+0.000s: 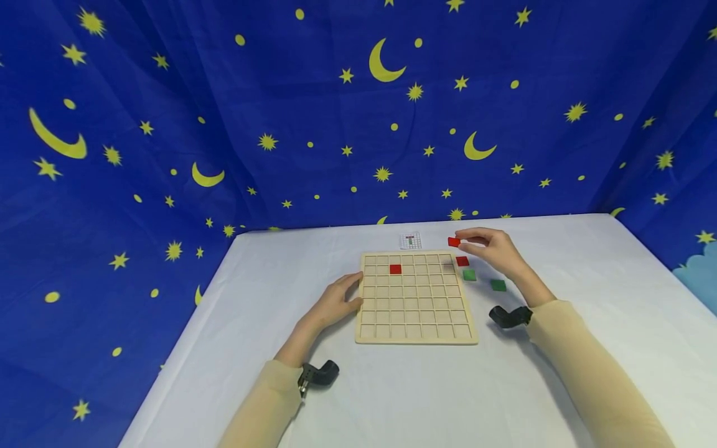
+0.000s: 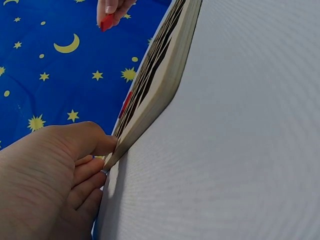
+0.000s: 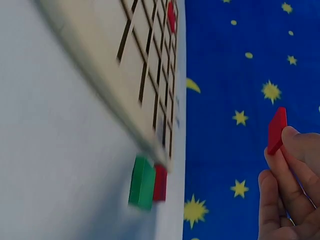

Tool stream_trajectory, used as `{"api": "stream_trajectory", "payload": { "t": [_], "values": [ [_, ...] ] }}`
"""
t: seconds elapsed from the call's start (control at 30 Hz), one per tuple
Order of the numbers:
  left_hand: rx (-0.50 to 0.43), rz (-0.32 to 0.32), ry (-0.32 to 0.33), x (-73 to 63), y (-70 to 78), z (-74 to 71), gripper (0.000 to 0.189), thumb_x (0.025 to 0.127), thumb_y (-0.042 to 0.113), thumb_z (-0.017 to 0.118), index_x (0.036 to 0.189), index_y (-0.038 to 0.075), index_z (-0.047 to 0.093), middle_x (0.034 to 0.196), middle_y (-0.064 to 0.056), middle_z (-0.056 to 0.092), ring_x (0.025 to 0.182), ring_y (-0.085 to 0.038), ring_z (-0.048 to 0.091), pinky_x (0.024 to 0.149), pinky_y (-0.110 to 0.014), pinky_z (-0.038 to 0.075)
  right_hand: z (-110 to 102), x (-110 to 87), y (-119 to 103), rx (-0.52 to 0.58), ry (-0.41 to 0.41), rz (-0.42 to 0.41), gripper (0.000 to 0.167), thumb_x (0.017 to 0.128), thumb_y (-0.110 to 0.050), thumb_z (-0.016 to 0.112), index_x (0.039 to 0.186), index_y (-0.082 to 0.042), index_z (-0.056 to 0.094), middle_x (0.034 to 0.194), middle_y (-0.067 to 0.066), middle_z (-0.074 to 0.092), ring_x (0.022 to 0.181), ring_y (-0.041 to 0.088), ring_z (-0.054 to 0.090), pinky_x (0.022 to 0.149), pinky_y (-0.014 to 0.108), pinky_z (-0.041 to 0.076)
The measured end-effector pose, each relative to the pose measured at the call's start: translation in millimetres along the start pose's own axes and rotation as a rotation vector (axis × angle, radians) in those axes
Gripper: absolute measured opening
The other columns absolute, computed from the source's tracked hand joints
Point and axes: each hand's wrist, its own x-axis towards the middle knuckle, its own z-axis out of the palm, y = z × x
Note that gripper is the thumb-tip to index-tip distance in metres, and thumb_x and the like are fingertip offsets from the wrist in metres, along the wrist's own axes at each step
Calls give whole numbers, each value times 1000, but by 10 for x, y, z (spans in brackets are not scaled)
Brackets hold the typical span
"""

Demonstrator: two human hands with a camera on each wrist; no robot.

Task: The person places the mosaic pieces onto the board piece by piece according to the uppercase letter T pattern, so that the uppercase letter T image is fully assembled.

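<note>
My right hand [image 1: 493, 250] pinches a red square tile [image 1: 454, 241] between thumb and fingertips, raised beyond the board's far right corner. The same red tile [image 3: 277, 131] shows side-on in the right wrist view. Against the left edge of a wooden grid board [image 1: 417, 340] rests my left hand [image 1: 334, 300], thumb and fingertips spread along it. Seen from the left wrist, the thumb [image 2: 102, 142] lies at the board's rim. One red tile [image 1: 395, 269] sits in a cell in the board's second row from the far side.
Beside the board's right edge lie another red tile [image 1: 462, 261], a light green tile [image 1: 469, 275] and a darker green tile [image 1: 498, 285]. A small printed grid card [image 1: 411, 240] is behind the board. A blue star-patterned curtain [image 1: 336, 112] closes off the white table's [image 1: 414, 398] far side.
</note>
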Motion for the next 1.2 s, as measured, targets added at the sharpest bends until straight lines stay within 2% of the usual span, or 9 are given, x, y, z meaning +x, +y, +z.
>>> {"api": "stream_trajectory", "payload": {
  "t": [0.07,0.3,0.43,0.57,0.7,0.83,1.03,1.2],
  "values": [
    [1,-1,-1,0,2,-2,61,87,12,64,141,-4,38,140,-19,43,131,-32,37,110,-41,28,48,-5,-118,7,-14,-21,36,90,-9,64,121,9,58,125,25,55,115,38,52,97,51,42],
    [-7,-7,-1,-13,23,0,61,87,11,63,141,-4,38,140,-20,43,131,-32,37,110,-41,29,253,164,109,88,-38,-9,39,88,-17,68,122,1,61,127,15,57,118,29,53,100,43,42],
    [3,-4,-9,-23,19,10,61,88,11,63,141,-4,37,140,-20,43,131,-32,37,110,-41,29,384,181,137,125,-45,-27,40,88,-21,69,122,-1,62,128,13,57,117,27,54,94,34,48],
    [15,8,-8,-20,16,10,61,88,11,63,141,-5,37,140,-19,43,131,-32,37,110,-40,29,501,199,125,164,-43,-67,39,88,-19,69,120,2,62,125,15,58,115,28,55,90,26,49],
    [10,19,0,-12,20,-2,60,88,10,63,140,-5,38,139,-20,44,131,-32,38,110,-40,29,575,229,70,181,-38,-95,38,88,-16,68,120,3,62,124,15,59,115,28,55,93,30,48],
    [5,15,-3,-9,17,-5,61,87,10,63,140,-5,38,139,-20,43,131,-32,38,110,-40,29,631,257,27,217,-54,-88,37,88,-15,68,120,3,62,124,16,59,115,30,55,95,34,47],
    [18,18,0,-6,8,0,61,87,11,63,140,-5,38,139,-20,44,131,-32,38,110,-39,29,741,287,87,277,-97,-77,41,88,-18,68,121,5,60,124,15,59,114,26,56,91,30,50],
    [20,22,2,0,12,-4,61,87,10,63,140,-6,38,139,-20,44,131,-32,38,110,-39,29,806,292,157,282,-101,-120,39,89,-18,67,120,5,60,121,12,61,104,18,61,84,26,52]
  ]
}}
